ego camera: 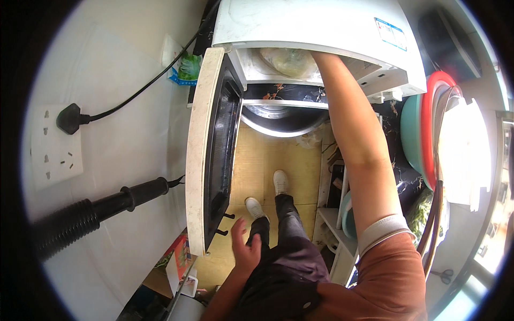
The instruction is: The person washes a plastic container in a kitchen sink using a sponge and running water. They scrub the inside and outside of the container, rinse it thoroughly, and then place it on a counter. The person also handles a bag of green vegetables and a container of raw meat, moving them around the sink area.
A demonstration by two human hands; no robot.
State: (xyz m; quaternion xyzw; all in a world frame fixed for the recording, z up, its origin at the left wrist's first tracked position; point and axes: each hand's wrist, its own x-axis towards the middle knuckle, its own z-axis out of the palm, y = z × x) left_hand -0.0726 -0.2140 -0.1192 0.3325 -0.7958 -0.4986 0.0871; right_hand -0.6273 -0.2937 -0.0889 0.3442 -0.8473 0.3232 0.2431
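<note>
The white microwave oven (313, 24) stands at the top of the view with its door (215, 152) swung wide to the left. Inside its cavity lies a clear plastic bag (291, 62) with something pale in it. My right arm reaches into the cavity beside the bag; the right hand itself is hidden under the oven's top, so its hold cannot be seen. Below the door's free edge, near its two black latch hooks, my left hand (245, 246) is raised with its fingers apart and nothing in it.
A black plug (70, 119) sits in the wall socket at left, its cord running up behind the oven. Under the counter is a metal basin (285, 124). Red and teal basins (413, 132) stand at right. A black corrugated hose (68, 224) crosses the lower left.
</note>
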